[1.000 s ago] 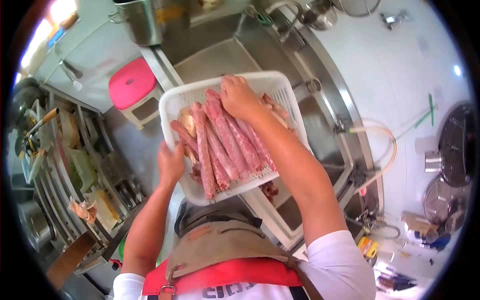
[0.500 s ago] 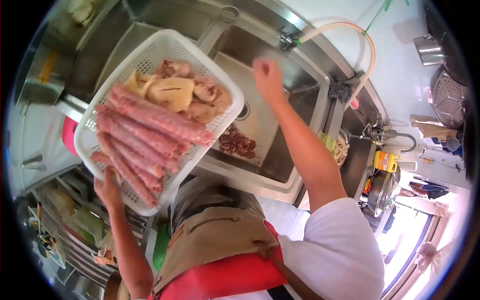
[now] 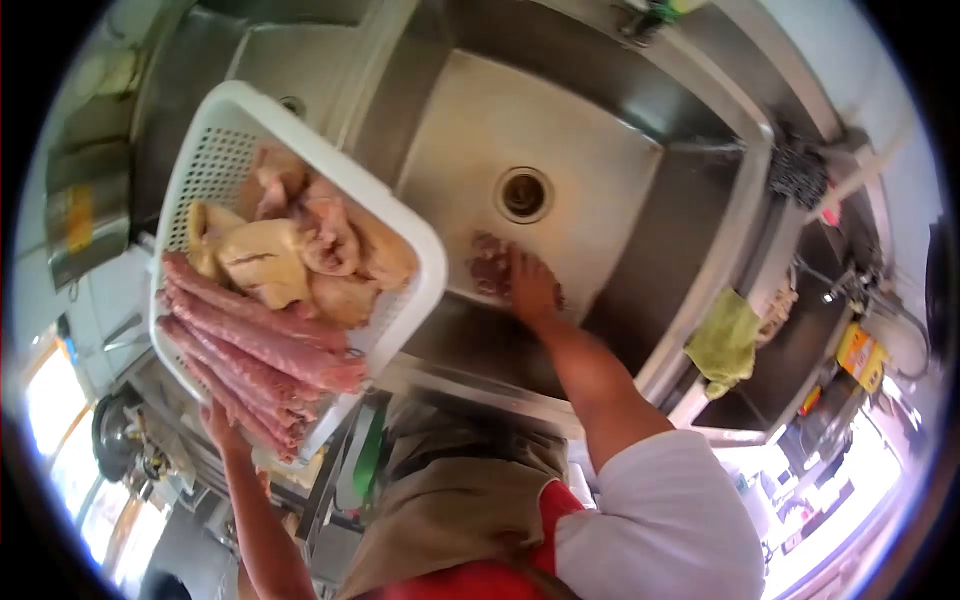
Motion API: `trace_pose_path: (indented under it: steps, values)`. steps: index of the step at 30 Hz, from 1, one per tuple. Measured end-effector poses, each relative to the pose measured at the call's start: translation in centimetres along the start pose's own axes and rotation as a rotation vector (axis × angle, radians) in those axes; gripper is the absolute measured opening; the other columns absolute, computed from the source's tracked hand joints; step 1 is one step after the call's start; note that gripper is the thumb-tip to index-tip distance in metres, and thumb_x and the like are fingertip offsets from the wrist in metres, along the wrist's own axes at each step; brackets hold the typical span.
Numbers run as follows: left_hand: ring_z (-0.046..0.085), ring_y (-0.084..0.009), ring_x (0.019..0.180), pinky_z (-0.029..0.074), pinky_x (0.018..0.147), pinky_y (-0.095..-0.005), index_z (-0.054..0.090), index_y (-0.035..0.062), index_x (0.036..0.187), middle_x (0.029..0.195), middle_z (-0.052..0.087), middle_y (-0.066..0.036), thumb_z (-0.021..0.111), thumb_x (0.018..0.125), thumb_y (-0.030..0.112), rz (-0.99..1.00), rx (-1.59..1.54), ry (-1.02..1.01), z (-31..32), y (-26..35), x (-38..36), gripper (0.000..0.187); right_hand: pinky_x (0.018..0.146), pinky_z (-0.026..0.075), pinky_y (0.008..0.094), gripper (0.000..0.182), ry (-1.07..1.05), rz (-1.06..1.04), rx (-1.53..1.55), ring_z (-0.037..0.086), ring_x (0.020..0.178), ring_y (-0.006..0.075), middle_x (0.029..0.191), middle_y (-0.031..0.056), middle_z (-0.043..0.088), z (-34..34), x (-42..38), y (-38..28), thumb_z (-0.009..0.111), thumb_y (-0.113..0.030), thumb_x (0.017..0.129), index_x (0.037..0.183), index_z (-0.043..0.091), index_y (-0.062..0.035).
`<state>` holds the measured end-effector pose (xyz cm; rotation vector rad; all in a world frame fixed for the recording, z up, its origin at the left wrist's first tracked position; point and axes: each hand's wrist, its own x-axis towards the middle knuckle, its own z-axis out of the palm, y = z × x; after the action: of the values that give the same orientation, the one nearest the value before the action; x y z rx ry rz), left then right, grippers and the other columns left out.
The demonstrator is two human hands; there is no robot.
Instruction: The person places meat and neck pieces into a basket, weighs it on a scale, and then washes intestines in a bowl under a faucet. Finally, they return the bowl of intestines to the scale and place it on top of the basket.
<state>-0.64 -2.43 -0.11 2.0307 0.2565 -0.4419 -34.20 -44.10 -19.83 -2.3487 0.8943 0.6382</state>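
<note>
Head view: my left hand (image 3: 219, 426), fingers unclear to me, props the white basket (image 3: 432, 262), apparently freeing my right hand (image 3: 538, 293), fingers spread on dark meat (image 3: 489, 262) in the sink (image 3: 580, 115).

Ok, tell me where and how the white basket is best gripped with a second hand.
Probably by the upper-right rim of the white basket, coming from the right, over the sink: a long edge runs there, bare of hands and meat. The left hand holds the lower-left side, so a grip opposite would likely steady the load.
</note>
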Motion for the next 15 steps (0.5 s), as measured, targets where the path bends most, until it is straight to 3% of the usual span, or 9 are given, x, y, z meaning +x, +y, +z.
trace_pose_path:
  steps: [1,2,3,5,6,9,11,15]
  values:
    - [0.057,-0.0188,0.096,0.048,0.08,-0.0306,0.05,0.0001,0.125,0.11,0.057,-0.008,0.053,0.094,0.023,0.041,0.144,-0.028,-1.2,-0.8,0.7,0.039,0.085,0.047,0.0461,0.062,0.016,-0.02,0.012,0.055,0.105,0.0353,0.118,0.0189,0.053,-0.6,0.1,0.1,0.061,-0.018,0.081,0.136,0.035,-0.0042]
    - [0.056,-0.0191,0.096,0.047,0.082,-0.0303,0.052,0.0005,0.121,0.111,0.056,-0.009,0.051,0.094,0.024,0.269,0.916,-0.014,-7.7,-6.6,4.0,0.036,0.081,0.049,0.0451,0.056,0.116,-0.026,0.012,0.059,0.098,0.034,0.112,0.0175,0.057,2.0,1.1,0.9,0.06,-0.018,0.082,0.132,0.039,-0.0044]
    - [0.057,-0.0185,0.093,0.047,0.08,-0.0295,0.053,0.001,0.119,0.108,0.057,-0.008,0.053,0.094,0.024,0.257,0.842,0.015,-8.3,-6.9,3.8,0.034,0.081,0.049,0.0455,0.053,0.1,0.068,0.207,0.06,0.095,0.0343,0.109,0.0175,0.059,3.6,2.0,1.6,0.062,-0.017,0.08,0.127,0.043,-0.0038]
    - [0.058,-0.0168,0.088,0.048,0.076,-0.0282,0.055,0.0018,0.117,0.102,0.06,-0.006,0.056,0.092,0.022,0.126,0.435,0.025,-2.9,-2.2,1.0,0.033,0.079,0.05,0.0452,0.045,0.127,0.146,0.392,0.062,0.091,0.0351,0.105,0.0173,0.061,5.7,3.0,2.2,0.064,-0.015,0.077,0.118,0.047,-0.0032]
    - [0.059,-0.0158,0.086,0.048,0.074,-0.0277,0.055,0.002,0.117,0.099,0.061,-0.005,0.057,0.091,0.021,0.014,0.088,-0.002,1.3,1.6,-0.8,0.033,0.076,0.051,0.0444,0.042,0.192,0.136,0.374,0.063,0.088,0.0358,0.104,0.0171,0.062,6.1,3.2,2.4,0.065,-0.013,0.076,0.114,0.049,-0.0033]
    - [0.058,-0.0121,0.082,0.047,0.071,-0.0273,0.056,0.0022,0.115,0.097,0.063,-0.003,0.058,0.09,0.021,-0.076,0.03,0.047,2.8,2.9,-1.4,0.031,0.072,0.051,0.0404,0.036,0.252,0.094,0.519,0.064,0.08,0.0303,0.097,0.0147,0.063,5.0,3.1,2.4,0.061,-0.004,0.075,0.109,0.049,-0.0038]
    - [0.058,-0.0114,0.082,0.047,0.072,-0.0271,0.057,0.0021,0.113,0.097,0.063,-0.003,0.058,0.09,0.021,-0.062,0.035,0.057,2.5,2.2,-1.0,0.03,0.065,0.053,0.0391,0.04,0.163,0.217,0.744,0.065,0.078,0.0278,0.102,0.0146,0.062,2.9,2.4,2.5,0.062,-0.004,0.076,0.113,0.047,-0.0047]
    - [0.058,-0.0112,0.082,0.046,0.074,-0.0271,0.058,0.0013,0.111,0.097,0.063,-0.004,0.06,0.089,0.018,-0.001,-0.018,0.044,3.3,2.7,-1.3,0.028,0.051,0.053,0.0322,0.043,0.065,0.362,1.277,0.063,0.069,0.0187,0.099,0.0124,0.061,-6.6,-1.1,0.8,0.06,0.003,0.072,0.113,0.046,-0.0039]
